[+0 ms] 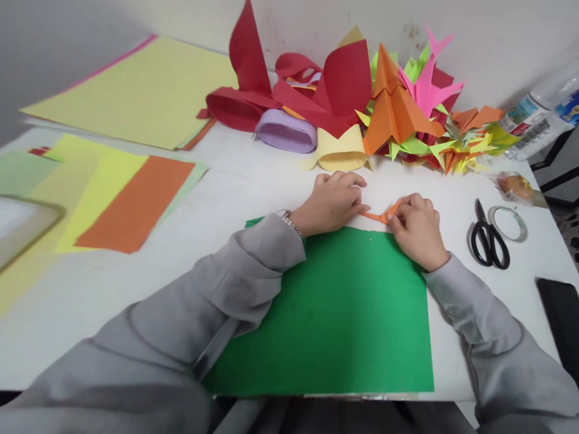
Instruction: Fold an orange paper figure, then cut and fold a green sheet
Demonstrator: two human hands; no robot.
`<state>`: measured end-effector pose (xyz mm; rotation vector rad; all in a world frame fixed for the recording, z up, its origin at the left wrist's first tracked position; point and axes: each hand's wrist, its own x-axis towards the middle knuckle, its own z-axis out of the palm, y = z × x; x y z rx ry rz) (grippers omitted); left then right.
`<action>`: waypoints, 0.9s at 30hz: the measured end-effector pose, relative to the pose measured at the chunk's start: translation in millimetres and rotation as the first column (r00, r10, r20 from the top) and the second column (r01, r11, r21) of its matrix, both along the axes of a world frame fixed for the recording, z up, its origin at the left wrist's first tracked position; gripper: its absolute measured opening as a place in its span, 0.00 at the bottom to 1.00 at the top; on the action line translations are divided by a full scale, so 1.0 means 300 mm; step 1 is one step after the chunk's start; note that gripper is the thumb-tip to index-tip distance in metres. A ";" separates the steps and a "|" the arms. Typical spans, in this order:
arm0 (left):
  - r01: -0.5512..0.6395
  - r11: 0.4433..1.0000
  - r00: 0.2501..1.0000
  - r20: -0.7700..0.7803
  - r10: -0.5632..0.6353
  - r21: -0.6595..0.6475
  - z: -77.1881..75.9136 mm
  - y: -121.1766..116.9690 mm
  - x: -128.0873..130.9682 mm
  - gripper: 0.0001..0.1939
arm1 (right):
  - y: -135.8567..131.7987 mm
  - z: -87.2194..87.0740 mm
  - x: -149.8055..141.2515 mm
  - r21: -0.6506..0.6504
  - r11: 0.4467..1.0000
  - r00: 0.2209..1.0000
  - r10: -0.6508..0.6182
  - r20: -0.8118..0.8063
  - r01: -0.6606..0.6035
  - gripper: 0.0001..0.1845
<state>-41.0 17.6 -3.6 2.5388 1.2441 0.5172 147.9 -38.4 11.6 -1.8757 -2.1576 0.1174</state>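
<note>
A small folded piece of orange paper (392,209) lies between my two hands, just beyond the far edge of a green sheet (357,309). My right hand (417,228) pinches its wider end between thumb and fingers. At the narrow left end, the thumb side of my left hand (331,203) holds the thin strip, with the other fingers bent above the table. The green sheet lies flat in front of me, partly under my left sleeve.
Paper crafts (343,85) line the wall. Left are orange sheets (136,204), a large yellow sheet (132,88) and a white object (10,230). Right are black-handled scissors (489,238), a tape roll (508,223), a dark phone (563,328) and plastic bottles (553,104).
</note>
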 end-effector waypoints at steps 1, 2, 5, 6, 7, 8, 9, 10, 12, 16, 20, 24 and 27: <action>0.000 1.000 1.000 -0.001 0.000 -0.007 0.002 0.001 0.001 0.10 | 0.001 -0.001 0.001 0.002 1.000 1.000 0.001 0.005 -0.001 0.11; 0.000 1.000 1.000 -0.002 0.000 -0.014 0.005 0.001 0.002 0.10 | 0.001 -0.001 0.002 0.004 1.000 1.000 0.001 0.011 -0.001 0.11; 0.003 1.000 1.000 0.002 -0.003 -0.026 0.010 0.000 0.003 0.11 | 0.003 -0.002 0.004 -0.004 1.000 1.000 -0.002 0.026 0.002 0.11; 0.002 1.000 1.000 0.004 -0.001 -0.024 0.011 0.000 0.003 0.11 | 0.003 -0.002 0.004 -0.007 1.000 1.000 -0.003 0.031 0.003 0.11; 0.000 1.000 1.000 0.005 0.000 -0.019 0.010 -0.001 0.002 0.11 | 0.003 -0.002 0.004 -0.010 1.000 0.999 -0.004 0.036 0.004 0.11; 0.000 1.000 1.000 0.005 0.000 -0.014 0.010 -0.001 0.002 0.11 | 0.003 -0.002 0.005 -0.011 1.000 0.999 -0.004 0.042 0.004 0.11; 0.000 1.000 1.000 0.005 0.000 -0.009 0.008 0.000 0.002 0.11 | 0.003 -0.002 0.005 -0.010 1.000 0.999 -0.003 0.047 0.003 0.11; -0.001 1.000 1.000 0.005 0.001 -0.005 0.007 0.000 0.001 0.10 | 0.002 -0.002 0.005 -0.007 1.000 0.999 -0.001 0.051 0.001 0.11; 0.002 1.000 1.000 0.006 -0.002 -0.004 0.004 0.003 0.001 0.11 | 0.002 -0.003 0.005 0.001 1.000 0.999 0.002 0.049 -0.002 0.11; 0.012 1.000 1.000 0.014 -0.012 -0.007 0.000 0.007 -0.002 0.13 | 0.003 -0.005 0.007 0.015 1.000 1.000 0.008 0.029 -0.009 0.12; 0.019 1.000 1.000 0.013 -0.019 -0.006 0.001 0.008 -0.004 0.12 | 0.003 -0.005 0.008 0.003 1.000 1.000 0.006 0.023 -0.006 0.12; 0.025 1.000 1.000 0.013 -0.025 0.004 -0.001 0.007 -0.005 0.11 | 0.004 -0.004 0.008 -0.009 1.000 1.000 0.005 0.022 -0.005 0.11; 0.019 1.000 1.000 0.015 -0.019 0.012 -0.007 0.006 -0.006 0.10 | 0.005 -0.004 0.008 -0.015 1.000 1.000 0.003 0.025 -0.003 0.11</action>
